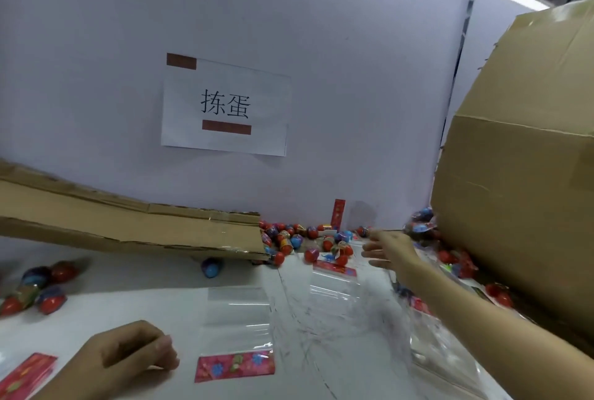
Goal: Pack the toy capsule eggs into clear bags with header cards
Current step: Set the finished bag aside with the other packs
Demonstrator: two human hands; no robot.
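Nearest us, the left hand (128, 354) rests on the worktop (128, 297), fingers loosely curled, holding nothing. Just right lies an empty bag (238, 319), its header card (234, 367) toward us. We judge the film light, limp and slippery; grip it at the stiffer card. Farther off, the right hand (389, 250) reaches, fingers spread, toward the eggs (308, 242) heaped against the far wall (321, 46). These look hard, smooth and prone to roll; cup them.
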